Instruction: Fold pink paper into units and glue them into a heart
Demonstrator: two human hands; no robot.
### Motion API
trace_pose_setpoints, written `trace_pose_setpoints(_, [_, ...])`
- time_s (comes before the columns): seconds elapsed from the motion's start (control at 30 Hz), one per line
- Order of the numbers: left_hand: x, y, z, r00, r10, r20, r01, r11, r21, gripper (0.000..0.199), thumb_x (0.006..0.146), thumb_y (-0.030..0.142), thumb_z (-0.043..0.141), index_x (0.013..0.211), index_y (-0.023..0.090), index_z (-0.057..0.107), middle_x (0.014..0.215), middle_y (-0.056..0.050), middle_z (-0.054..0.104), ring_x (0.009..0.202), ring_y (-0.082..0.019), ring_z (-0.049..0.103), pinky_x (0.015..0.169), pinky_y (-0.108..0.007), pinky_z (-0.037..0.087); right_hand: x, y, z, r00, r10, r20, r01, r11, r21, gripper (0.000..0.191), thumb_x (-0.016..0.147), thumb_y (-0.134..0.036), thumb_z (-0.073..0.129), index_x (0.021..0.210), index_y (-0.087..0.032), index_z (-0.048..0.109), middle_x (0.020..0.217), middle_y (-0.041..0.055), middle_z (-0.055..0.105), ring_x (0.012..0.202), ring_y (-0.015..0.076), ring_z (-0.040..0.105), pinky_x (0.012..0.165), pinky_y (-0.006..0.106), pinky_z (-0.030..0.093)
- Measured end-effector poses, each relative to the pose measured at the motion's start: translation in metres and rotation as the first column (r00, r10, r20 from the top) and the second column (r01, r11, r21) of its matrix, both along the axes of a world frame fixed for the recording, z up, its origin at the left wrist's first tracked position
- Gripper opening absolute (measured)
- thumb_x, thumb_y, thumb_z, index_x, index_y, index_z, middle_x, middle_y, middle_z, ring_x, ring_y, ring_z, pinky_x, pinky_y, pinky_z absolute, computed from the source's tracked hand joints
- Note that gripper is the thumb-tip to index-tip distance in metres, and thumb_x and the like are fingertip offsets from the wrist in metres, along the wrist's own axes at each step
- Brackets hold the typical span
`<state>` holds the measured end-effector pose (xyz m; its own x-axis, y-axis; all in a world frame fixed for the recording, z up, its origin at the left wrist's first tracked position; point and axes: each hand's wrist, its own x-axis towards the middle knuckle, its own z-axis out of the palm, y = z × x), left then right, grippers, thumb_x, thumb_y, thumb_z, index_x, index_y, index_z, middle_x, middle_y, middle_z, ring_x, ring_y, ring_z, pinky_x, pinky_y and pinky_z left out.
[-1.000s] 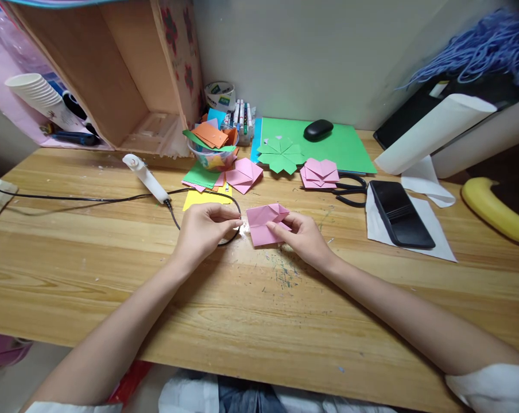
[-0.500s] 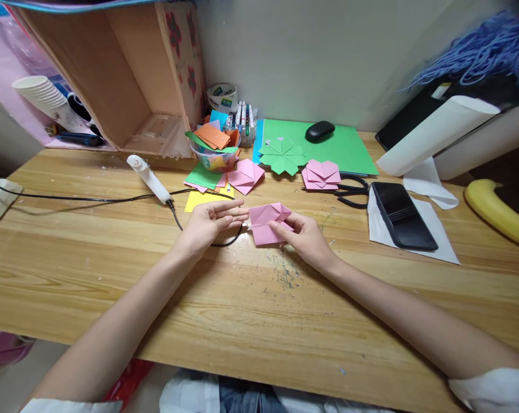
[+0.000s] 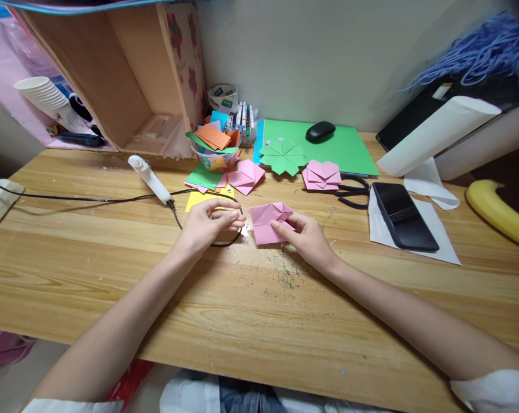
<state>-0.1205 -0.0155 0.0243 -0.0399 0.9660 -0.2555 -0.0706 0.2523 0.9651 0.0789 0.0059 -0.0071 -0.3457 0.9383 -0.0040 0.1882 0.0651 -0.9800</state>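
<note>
Between thumb and fingers of my right hand [image 3: 308,238] is a folded piece of pink origami paper [image 3: 264,222], held just above the table. Its right end shows pointed folds, while the left part is flat with a crease across it. My left hand [image 3: 211,225] is a short gap to the left of the paper, fingers loosely bent and apart, with nothing in it. Behind the hands lie a pink folded piece [image 3: 246,176], a green folded flower shape [image 3: 282,156] and stacked pink folded pieces [image 3: 321,175].
A white glue gun [image 3: 148,179] lies at left, its black cable looping by my left hand. A tub of paper scraps [image 3: 216,156] stands behind. Scissors [image 3: 353,192], a phone [image 3: 403,217] on white paper and a banana [image 3: 500,212] are at right. A mouse [image 3: 320,132] rests on green card.
My left hand has drawn slightly left, away from the pink paper, and its fingers have curled a little. The right hand keeps its hold almost in place.
</note>
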Motion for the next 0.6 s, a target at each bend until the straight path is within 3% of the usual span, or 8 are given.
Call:
trace_pose_setpoints(0.13, [0.0001, 0.0002, -0.0019, 0.996, -0.035, 0.083, 0.036, 0.999, -0.006, 0.047, 0.063, 0.027, 0.071, 0.104, 0.009, 0.056, 0.084, -0.012, 0.070, 0.075, -0.020, 0.067, 0.075, -0.034, 0.054, 0.0002, -0.0003, 0.0006, 1.000, -0.003, 0.001, 0.003, 1.000, -0.004, 0.029, 0.074, -0.037, 0.058, 0.086, -0.012, 0.064, 0.079, 0.0057, 0.064, 0.066, 0.0137, 0.055, 0.054, 0.024, 0.043])
trace_pose_setpoints(0.3, [-0.0017, -0.0007, 0.0031, 0.999, 0.032, -0.041, -0.032, 0.999, -0.015, 0.056, 0.052, 0.027, 0.078, 0.102, 0.011, 0.059, 0.082, -0.010, 0.070, 0.078, -0.020, 0.066, 0.078, -0.034, 0.052, 0.0008, -0.0003, -0.0003, 1.000, 0.003, -0.004, -0.003, 1.000, -0.005, 0.029, 0.074, -0.037, 0.057, 0.087, -0.012, 0.064, 0.081, 0.0063, 0.064, 0.067, 0.0140, 0.056, 0.054, 0.024, 0.043])
trace_pose_setpoints(0.47, [0.0026, -0.0013, 0.0039, 0.998, 0.057, -0.011, -0.057, 0.997, -0.060, 0.039, 0.061, 0.027, 0.072, 0.094, 0.008, 0.061, 0.074, -0.009, 0.070, 0.066, -0.017, 0.066, 0.071, -0.031, 0.054, -0.0004, -0.0001, 0.0001, 1.000, -0.006, -0.015, 0.006, 1.000, -0.017, 0.027, 0.073, -0.036, 0.058, 0.086, -0.013, 0.064, 0.080, 0.0061, 0.064, 0.066, 0.0137, 0.056, 0.054, 0.024, 0.043])
trace_pose_setpoints(0.6, [0.0056, -0.0009, 0.0021, 0.998, 0.032, 0.046, -0.030, 0.999, -0.045, 0.037, 0.064, 0.019, 0.069, 0.098, 0.008, 0.060, 0.079, -0.010, 0.070, 0.073, -0.017, 0.066, 0.074, -0.031, 0.054, -0.0007, -0.0001, 0.0009, 1.000, -0.007, -0.024, 0.006, 1.000, -0.030, 0.028, 0.073, -0.036, 0.059, 0.086, -0.012, 0.064, 0.080, 0.0065, 0.064, 0.065, 0.0133, 0.055, 0.054, 0.024, 0.043])
